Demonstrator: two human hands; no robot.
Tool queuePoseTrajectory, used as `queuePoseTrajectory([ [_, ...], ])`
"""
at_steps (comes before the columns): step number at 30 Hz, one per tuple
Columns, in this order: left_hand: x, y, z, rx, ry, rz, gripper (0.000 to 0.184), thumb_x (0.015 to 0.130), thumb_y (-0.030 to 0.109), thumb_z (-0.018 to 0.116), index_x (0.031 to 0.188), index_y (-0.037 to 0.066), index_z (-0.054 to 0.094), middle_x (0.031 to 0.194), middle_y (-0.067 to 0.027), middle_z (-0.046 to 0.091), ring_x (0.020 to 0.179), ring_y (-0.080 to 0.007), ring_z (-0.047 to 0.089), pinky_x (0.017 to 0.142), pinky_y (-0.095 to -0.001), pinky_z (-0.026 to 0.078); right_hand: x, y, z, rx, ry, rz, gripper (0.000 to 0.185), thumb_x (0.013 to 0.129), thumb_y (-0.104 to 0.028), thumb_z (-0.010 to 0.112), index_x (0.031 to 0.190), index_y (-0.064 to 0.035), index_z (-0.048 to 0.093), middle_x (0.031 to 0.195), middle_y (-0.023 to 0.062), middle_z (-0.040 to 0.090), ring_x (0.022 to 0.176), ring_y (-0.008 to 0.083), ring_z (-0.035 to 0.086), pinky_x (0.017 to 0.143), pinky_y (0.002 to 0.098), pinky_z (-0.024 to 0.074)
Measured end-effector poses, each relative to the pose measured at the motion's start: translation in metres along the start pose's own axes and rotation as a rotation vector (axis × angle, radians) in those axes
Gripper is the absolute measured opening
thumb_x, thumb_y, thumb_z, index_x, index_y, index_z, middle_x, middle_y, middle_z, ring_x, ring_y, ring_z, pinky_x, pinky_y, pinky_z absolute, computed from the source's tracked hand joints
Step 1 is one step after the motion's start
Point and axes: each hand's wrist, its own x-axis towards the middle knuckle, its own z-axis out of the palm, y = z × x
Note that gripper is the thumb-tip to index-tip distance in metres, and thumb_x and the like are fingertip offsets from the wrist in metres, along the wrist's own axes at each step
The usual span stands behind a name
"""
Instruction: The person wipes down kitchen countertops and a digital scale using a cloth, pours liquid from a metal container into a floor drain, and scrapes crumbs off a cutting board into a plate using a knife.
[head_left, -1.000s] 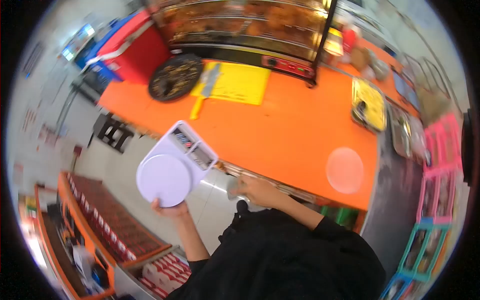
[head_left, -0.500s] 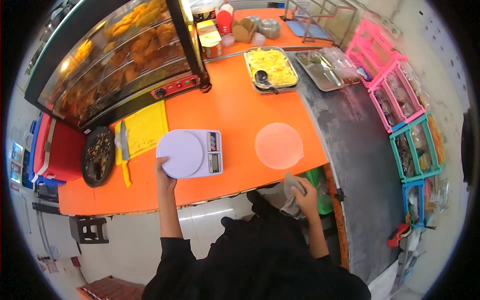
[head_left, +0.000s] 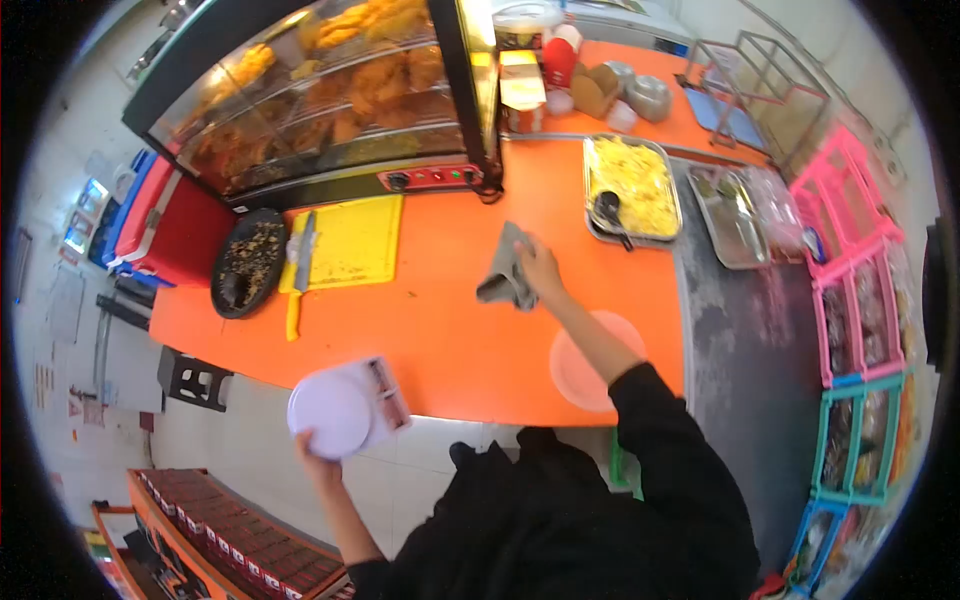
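My left hand (head_left: 318, 457) grips the round plate side of a pale lilac kitchen scale (head_left: 335, 410), held at the front edge of the orange table (head_left: 460, 350). Above the middle of the table, my right hand (head_left: 540, 268) is closed on a grey cloth (head_left: 508, 272), which hangs against or just over the surface. A translucent round lid or bowl (head_left: 575, 375) lies partly beneath my right forearm. To the left is a yellow cutting board (head_left: 355, 245) with a knife (head_left: 303, 255) along its left side.
A glass food warmer (head_left: 330, 110) stands at the back left, beside a black dish (head_left: 250, 262) and a red cooler (head_left: 180, 225). A tray of yellow food (head_left: 632, 185) with a black ladle sits back right. Pink and teal baskets (head_left: 850, 435) line the right side.
My left hand has drawn the scale back toward the table's front edge. My right hand has moved from the front edge to the table's middle with the cloth. The view has shifted.
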Motion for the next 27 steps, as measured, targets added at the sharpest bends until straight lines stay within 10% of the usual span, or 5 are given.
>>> queuePoseTrajectory([
  [2, -0.021, 0.012, -0.061, -0.034, 0.114, 0.072, 0.059, 0.071, 0.032, 0.052, 0.123, 0.007, 0.04, 0.119, -0.0125, 0.046, 0.111, -0.0318, 0.045, 0.091, -0.0487, 0.039, 0.071, 0.047, 0.012, -0.308, 0.171, -0.359, 0.038, 0.084, -0.021, 0.05, 0.116, -0.0027, 0.049, 0.112, 0.0165, 0.054, 0.106, 0.0285, 0.051, 0.086, 0.0358, 0.0414],
  [5, -0.089, 0.018, -0.109, -0.044, 0.485, 0.148, 0.065, 0.07, 0.037, 0.051, 0.124, 0.003, 0.039, 0.119, -0.0137, 0.047, 0.107, -0.0323, 0.048, 0.087, -0.0468, 0.041, 0.087, 0.084, 0.038, -1.054, 0.325, -0.282, 0.04, 0.081, -0.023, 0.052, 0.115, -0.0031, 0.051, 0.119, 0.0177, 0.049, 0.115, 0.0322, 0.043, 0.092, 0.0424, 0.0357],
  [14, -0.166, -0.036, -0.12, -0.127, 0.735, 0.095, 0.065, 0.068, 0.038, 0.05, 0.123, 0.005, 0.041, 0.119, -0.0131, 0.047, 0.108, -0.0323, 0.047, 0.087, -0.0476, 0.041, 0.134, 0.097, 0.091, -0.845, 0.132, -0.575, 0.049, 0.073, -0.021, 0.055, 0.117, -0.0033, 0.046, 0.124, 0.0171, 0.044, 0.117, 0.0323, 0.039, 0.087, 0.0472, 0.0376],
  [27, -0.165, -0.037, -0.113, -0.12, 0.747, 0.079, 0.062, 0.07, 0.038, 0.049, 0.122, 0.006, 0.042, 0.117, -0.0124, 0.048, 0.109, -0.0317, 0.047, 0.088, -0.047, 0.041, 0.205, 0.068, 0.199, -0.795, 0.125, -0.464, 0.039, 0.077, -0.02, 0.052, 0.114, -0.0075, 0.051, 0.125, 0.0101, 0.048, 0.117, 0.0256, 0.043, 0.09, 0.0433, 0.0345],
])
